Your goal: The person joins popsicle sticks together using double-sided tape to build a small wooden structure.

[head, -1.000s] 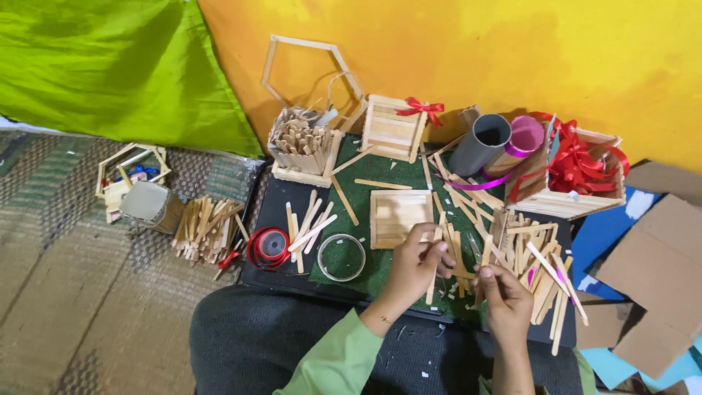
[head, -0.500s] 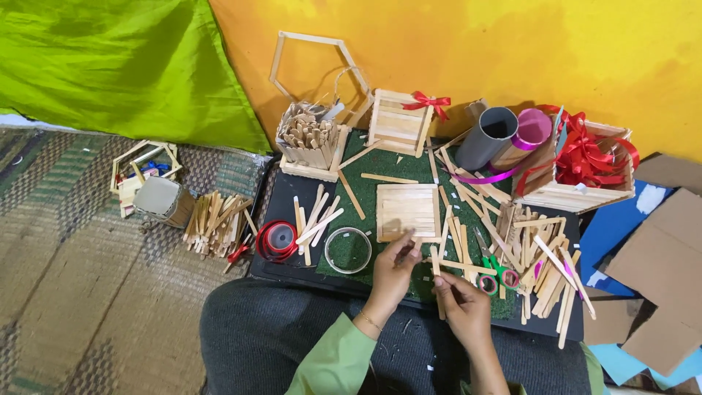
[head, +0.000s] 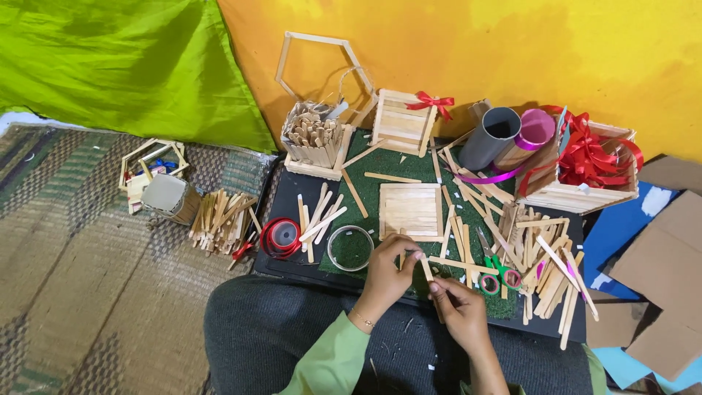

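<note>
Both hands meet over the green mat (head: 380, 164): left hand (head: 386, 274) and right hand (head: 457, 311) each pinch one wooden stick (head: 426, 268) between the fingertips, just below the square stick panel (head: 409, 210). Two rolls stand near: one red ribbon roll (head: 281, 237) and one clear tape ring (head: 350, 248). Two tubes lean behind, one grey tube (head: 490, 137) and one pink tube (head: 528, 137). Two red bows show, one small bow (head: 431, 102) on the slatted box (head: 398, 121), one big bow (head: 596, 153) in the wooden crate (head: 578, 194). One pair of scissors (head: 496, 272) lies right of the hands.
</note>
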